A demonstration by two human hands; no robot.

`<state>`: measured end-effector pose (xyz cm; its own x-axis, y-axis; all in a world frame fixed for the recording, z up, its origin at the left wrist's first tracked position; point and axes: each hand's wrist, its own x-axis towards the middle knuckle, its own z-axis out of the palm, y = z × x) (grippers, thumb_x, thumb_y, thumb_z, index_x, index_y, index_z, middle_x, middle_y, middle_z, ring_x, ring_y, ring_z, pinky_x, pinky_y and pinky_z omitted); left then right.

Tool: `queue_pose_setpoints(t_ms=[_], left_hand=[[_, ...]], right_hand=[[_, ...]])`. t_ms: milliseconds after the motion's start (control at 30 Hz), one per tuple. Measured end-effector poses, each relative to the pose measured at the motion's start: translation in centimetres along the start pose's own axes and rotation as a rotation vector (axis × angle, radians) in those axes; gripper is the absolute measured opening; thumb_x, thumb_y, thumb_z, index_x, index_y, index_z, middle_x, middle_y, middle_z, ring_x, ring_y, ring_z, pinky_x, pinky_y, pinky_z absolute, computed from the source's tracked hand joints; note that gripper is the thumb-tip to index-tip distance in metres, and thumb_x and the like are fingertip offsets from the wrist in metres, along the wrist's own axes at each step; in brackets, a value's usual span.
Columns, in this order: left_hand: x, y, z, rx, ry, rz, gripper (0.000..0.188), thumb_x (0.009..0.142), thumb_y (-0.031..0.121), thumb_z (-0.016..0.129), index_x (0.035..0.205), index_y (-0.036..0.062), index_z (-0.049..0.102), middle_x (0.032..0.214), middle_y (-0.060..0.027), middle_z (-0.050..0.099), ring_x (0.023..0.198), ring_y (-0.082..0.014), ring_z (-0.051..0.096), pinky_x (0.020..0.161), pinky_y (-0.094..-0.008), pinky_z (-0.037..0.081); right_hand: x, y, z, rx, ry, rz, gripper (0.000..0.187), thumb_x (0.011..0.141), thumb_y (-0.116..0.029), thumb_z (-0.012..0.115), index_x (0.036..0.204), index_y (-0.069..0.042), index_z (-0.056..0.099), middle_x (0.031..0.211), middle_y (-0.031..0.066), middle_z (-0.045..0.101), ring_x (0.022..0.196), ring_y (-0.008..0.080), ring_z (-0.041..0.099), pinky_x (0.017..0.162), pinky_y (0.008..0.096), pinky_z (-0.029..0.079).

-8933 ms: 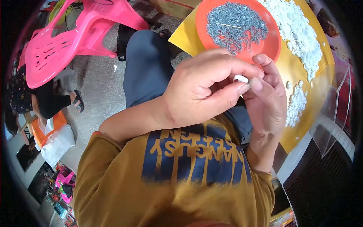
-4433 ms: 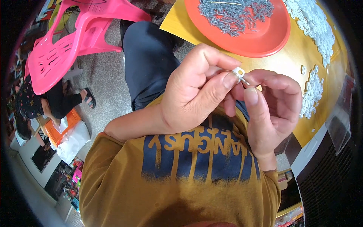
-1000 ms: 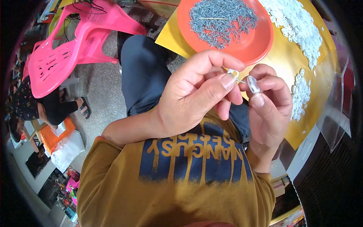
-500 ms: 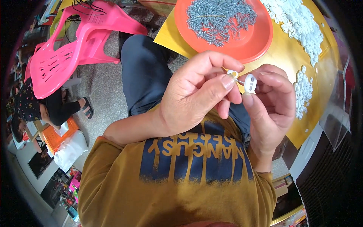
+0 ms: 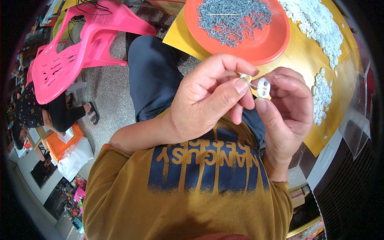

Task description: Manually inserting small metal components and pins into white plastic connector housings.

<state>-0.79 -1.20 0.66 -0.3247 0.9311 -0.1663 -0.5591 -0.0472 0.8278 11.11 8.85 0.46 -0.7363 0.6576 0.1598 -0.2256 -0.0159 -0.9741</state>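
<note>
In front of my chest, my left hand (image 5: 206,98) pinches a small white plastic piece (image 5: 247,77) between thumb and fingers. Most of that piece is covered by the fingertips. A second white plastic piece (image 5: 263,87), oval with holes through it, is gripped by the thumb and fingers of my right hand (image 5: 289,105). A thin metal spring (image 5: 253,85) bridges the short gap between the two pieces. Its ends are too small and covered to make out.
An orange-red basin (image 5: 276,44) holding many metal springs (image 5: 232,24) stands on the yellow table (image 5: 308,138). White plastic pieces lie in a large pile (image 5: 320,28) and a smaller pile (image 5: 321,98). A pink chair (image 5: 60,76) is at left, near another person (image 5: 32,106).
The oval piece in my right hand has turned a little, showing its holes more openly. Both hands stay nearly in place.
</note>
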Motion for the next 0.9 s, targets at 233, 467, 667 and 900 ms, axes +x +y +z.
queue_pose_setpoints(t_ms=[233,467,667,900], left_hand=[[-0.04,-0.05,0.02,0.039,-0.001,0.004,0.023,0.089,0.013,0.041,0.108,-0.0003,0.041,0.074,-0.0055,0.054,0.056,-0.0048,0.049,0.052,-0.015,0.042],[-0.11,-0.17,-0.07,0.124,-0.006,0.048,0.022,0.089,0.013,0.041,0.107,-0.0001,0.042,0.071,-0.0027,0.053,0.052,-0.001,0.043,0.047,-0.0129,0.035],[-0.15,0.34,-0.08,0.16,-0.011,0.004,0.021,0.089,0.013,0.041,0.106,0.0001,0.042,0.066,-0.0008,0.051,0.049,0.0003,0.039,0.044,-0.0126,0.033],[-0.01,-0.01,-0.03,0.104,-0.031,0.002,0.02,0.089,0.013,0.041,0.103,-0.0001,0.042,0.066,-0.0017,0.051,0.048,-0.0001,0.039,0.044,-0.0129,0.032]], right_hand=[[-0.03,-0.01,-0.03,-0.042,-0.019,-0.03,0.034,0.068,0.009,0.058,0.1,0.002,0.05,0.103,0.0116,0.045,0.094,0.016,0.047,0.083,0.0271,0.038],[0.02,0.18,0.12,-0.04,-0.016,-0.049,0.034,0.067,0.009,0.058,0.1,0.002,0.051,0.102,0.0113,0.045,0.093,0.0157,0.047,0.083,0.0267,0.038],[0.19,-0.05,-0.34,-0.138,-0.052,-0.066,0.034,0.067,0.008,0.06,0.099,0.002,0.05,0.102,0.0123,0.047,0.094,0.0178,0.048,0.083,0.0285,0.038],[-0.04,0.26,-0.06,-0.081,-0.014,-0.089,0.032,0.066,0.008,0.061,0.097,0.002,0.052,0.099,0.012,0.05,0.091,0.0178,0.049,0.08,0.0267,0.039]])
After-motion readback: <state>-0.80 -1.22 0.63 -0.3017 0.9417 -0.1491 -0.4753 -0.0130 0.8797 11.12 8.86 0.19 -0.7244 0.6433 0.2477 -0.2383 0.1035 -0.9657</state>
